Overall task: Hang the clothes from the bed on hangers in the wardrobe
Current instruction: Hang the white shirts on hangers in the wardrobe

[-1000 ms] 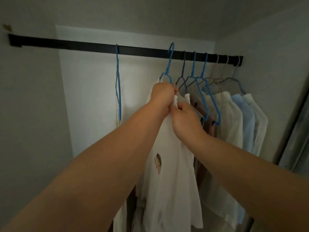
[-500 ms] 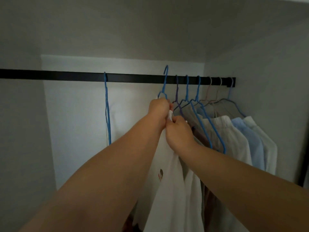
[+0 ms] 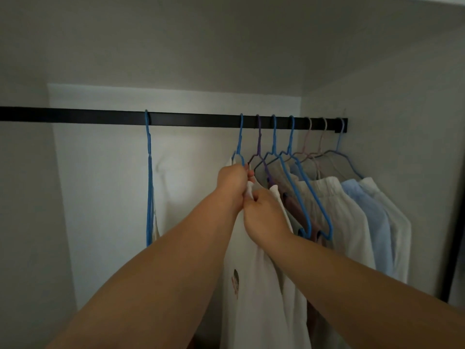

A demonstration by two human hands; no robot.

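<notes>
Hook of the blue hanger (image 3: 240,137) above both hands now sits on the rail (image 3: 191,119), while left hand (image 3: 232,183) and right hand (image 3: 264,215) still pinch the white shirt (image 3: 256,285) collar, so hanging looks nearly finished.

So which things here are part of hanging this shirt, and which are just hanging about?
In use:
white T-shirt
its blue hanger
black rail
left hand and right hand, both gripping the collar

Not in use:
lone blue hanger
light blue shirt
</notes>
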